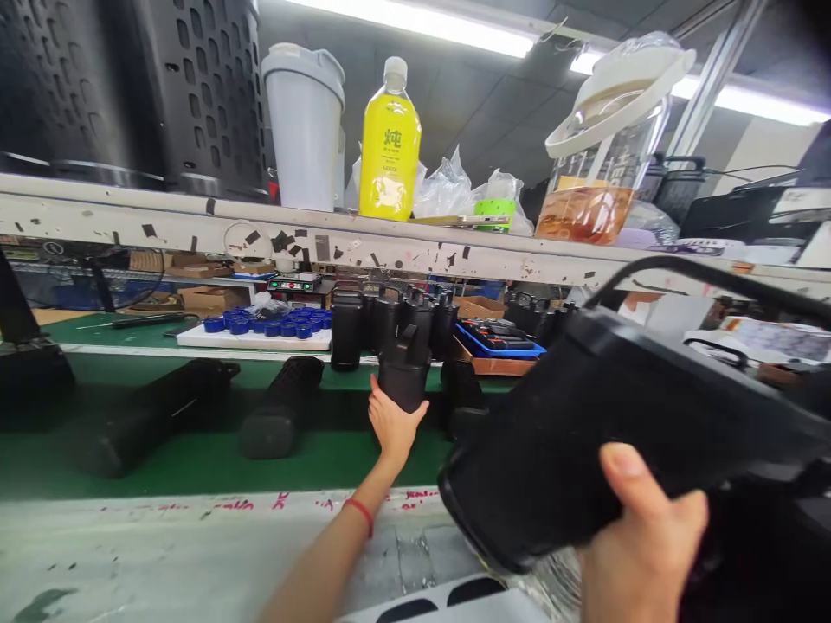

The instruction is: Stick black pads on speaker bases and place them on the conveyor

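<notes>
My left hand (pixel 394 424), its wrist circled by a red band, reaches over the green belt with its fingers wrapped round the lower part of a black cylindrical casing (pixel 403 376). That casing stands roughly upright, with a loop handle on top. Close to the camera, my right hand (pixel 642 528) grips a larger-looking black casing (pixel 571 415), tilted on its side. Its arched handle (pixel 707 272) points up and right; my thumb lies on the near face and the other fingers are hidden. More black casings lie on the belt, one (pixel 282 411) left of my left hand and another (pixel 462 394) right of it.
Overhead runs a shelf (pixel 312 242) carrying a grey cup (pixel 304 130), a yellow bottle (pixel 390 147) and a clear jug (pixel 594 186). Behind the green belt (pixel 214 463) are a white tray (pixel 253 340) of blue caps, several upright casings (pixel 347 329) and a blue tray (pixel 497 339).
</notes>
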